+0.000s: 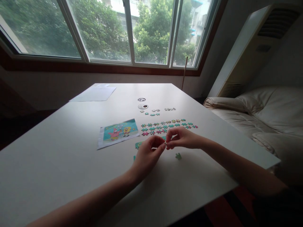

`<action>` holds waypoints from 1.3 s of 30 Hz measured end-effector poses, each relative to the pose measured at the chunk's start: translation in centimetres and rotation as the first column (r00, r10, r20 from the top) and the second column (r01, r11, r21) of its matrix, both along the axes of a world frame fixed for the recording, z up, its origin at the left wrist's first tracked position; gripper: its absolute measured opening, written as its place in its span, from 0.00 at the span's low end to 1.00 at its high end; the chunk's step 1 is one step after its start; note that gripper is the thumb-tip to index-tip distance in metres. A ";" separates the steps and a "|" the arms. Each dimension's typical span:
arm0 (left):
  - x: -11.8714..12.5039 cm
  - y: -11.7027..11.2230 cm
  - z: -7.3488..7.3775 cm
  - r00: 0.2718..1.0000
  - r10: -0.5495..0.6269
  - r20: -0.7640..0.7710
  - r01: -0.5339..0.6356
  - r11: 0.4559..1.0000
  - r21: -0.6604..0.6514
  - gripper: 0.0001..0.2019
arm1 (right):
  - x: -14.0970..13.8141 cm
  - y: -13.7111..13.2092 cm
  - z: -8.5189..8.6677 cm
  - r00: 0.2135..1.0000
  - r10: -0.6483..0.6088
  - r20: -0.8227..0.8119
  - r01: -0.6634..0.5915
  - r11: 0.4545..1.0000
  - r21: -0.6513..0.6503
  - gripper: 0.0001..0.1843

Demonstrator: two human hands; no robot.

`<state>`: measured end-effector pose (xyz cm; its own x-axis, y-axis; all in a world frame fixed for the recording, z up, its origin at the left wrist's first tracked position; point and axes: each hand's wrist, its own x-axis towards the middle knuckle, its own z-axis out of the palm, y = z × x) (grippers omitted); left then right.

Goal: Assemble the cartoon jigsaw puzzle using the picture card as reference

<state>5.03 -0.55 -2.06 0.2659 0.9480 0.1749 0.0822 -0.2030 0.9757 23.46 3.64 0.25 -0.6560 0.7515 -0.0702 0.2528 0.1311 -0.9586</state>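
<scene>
Flanking white table (59, 164) with puzzle pieces (178, 156), probably sofa (248, 102)

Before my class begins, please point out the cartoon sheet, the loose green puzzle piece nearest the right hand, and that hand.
Cartoon sheet (119, 132): head view, middle of its printed face.
Loose green puzzle piece (178, 156): head view, middle of its body.
Right hand (184, 137): head view, behind the fingers.
</scene>
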 end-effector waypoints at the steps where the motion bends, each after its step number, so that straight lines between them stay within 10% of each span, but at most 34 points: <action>1: 0.0 0.0 -0.1 1.000 0.005 0.007 -0.005 1.000 0.003 0.08 | 0.0 0.0 0.0 1.000 -0.009 -0.004 0.009 1.000 -0.014 0.14; 8: -0.2 0.3 -0.4 0.998 0.048 -0.029 -0.047 0.998 0.043 0.05 | 0.9 0.1 0.8 0.980 0.088 0.177 -0.108 0.989 0.106 0.16; 16: -0.2 -0.1 -0.6 0.970 0.027 -0.241 0.016 0.984 0.177 0.03 | 2.3 -0.2 2.0 0.742 0.155 0.652 -0.373 0.904 0.209 0.17; 30: 0.2 -0.9 -0.7 0.803 0.144 -0.578 0.133 0.903 0.410 0.05 | 1.1 -0.1 1.0 0.805 0.168 0.570 -0.341 0.916 0.211 0.16; 39: -0.2 -3.3 -0.5 0.610 0.139 -0.780 0.447 0.753 0.484 0.12 | 1.7 0.3 0.5 0.788 0.177 0.590 -0.361 0.909 0.210 0.16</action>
